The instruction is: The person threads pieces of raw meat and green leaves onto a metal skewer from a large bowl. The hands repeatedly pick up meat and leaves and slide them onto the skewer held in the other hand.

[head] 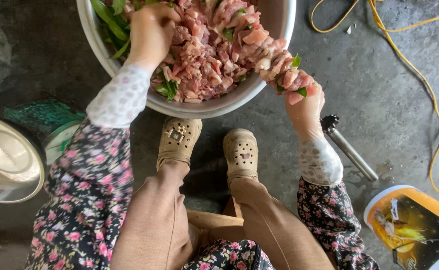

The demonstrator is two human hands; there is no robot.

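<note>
A large metal bowl (219, 106) on the concrete floor holds many pink raw meat pieces (214, 50) mixed with green leaves (110, 22). My left hand (149, 32) is inside the bowl at its left side, fingers closed among meat and leaves. My right hand (304, 102) is at the bowl's right rim, lifting a handful of meat pieces (284, 75) with bits of leaf. Both arms wear white patterned sleeve covers over floral sleeves.
My feet in tan clogs (179, 140) stand just before the bowl. A metal rod-like tool (348, 149) lies right of my right wrist. A yellow cable (419, 75) runs at the right. A yellow-and-black tub (414, 227) sits bottom right. A steel lid (7, 160) and a green-rimmed container (54, 140) are at the left.
</note>
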